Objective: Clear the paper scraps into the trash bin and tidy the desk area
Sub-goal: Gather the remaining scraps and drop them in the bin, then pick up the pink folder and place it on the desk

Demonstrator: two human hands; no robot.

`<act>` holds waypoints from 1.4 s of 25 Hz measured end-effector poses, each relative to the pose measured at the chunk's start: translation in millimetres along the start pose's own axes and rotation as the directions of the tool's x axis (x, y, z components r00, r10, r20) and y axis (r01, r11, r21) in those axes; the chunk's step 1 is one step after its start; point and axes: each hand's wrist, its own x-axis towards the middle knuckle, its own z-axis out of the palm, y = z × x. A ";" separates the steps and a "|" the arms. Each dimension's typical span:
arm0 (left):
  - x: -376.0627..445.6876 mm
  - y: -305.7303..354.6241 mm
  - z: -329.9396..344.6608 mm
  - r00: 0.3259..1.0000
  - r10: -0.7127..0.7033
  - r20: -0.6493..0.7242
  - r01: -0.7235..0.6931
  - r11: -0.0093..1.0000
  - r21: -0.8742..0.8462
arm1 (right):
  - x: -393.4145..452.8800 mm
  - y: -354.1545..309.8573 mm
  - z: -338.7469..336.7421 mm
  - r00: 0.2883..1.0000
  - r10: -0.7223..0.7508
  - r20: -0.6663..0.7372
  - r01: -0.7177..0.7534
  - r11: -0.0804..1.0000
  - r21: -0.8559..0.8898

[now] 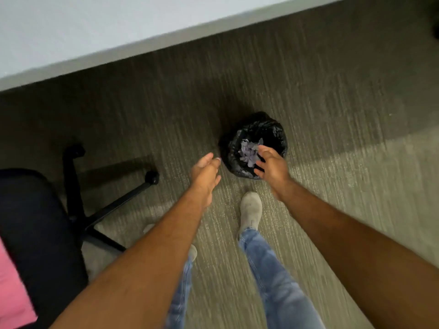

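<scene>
A small trash bin (pixel 273 131) lined with a black bag stands on the carpet below the desk edge. Pale purple paper scraps (pixel 248 151) lie piled inside it. My right hand (pixel 272 166) hovers over the bin's near rim, fingers spread, nothing in it. My left hand (pixel 205 173) is just left of the bin, palm turned inward, fingers apart and empty. Both arms reach forward from the bottom of the view.
The white desk top (pixel 95 39) runs across the top of the view. A black office chair (pixel 35 217) with its wheeled base (pixel 111 200) stands at the left, with something pink (pixel 11 293) at its edge. My legs in jeans and grey shoes (pixel 250 210) stand on the carpet.
</scene>
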 end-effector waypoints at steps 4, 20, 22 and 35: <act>-43.5 19.3 -73.8 0.999 0.044 -0.029 -0.045 0.999 -0.032 | -50.6 -6.5 54.2 1.000 -0.020 0.012 0.020 0.999 -0.047; -122.0 -10.7 -498.6 0.771 0.156 -0.617 -0.239 0.970 -0.053 | -217.6 109.4 413.4 0.936 -0.098 0.338 0.248 0.864 -0.438; -125.6 -27.7 -539.0 0.716 0.145 -0.683 -0.220 0.975 -0.024 | -232.4 128.1 446.9 0.924 -0.074 0.374 0.253 0.853 -0.456; -105.8 -88.2 -657.0 0.562 -0.054 -0.826 0.231 0.969 0.094 | -260.7 197.3 524.8 0.920 0.003 0.391 0.263 0.735 -0.624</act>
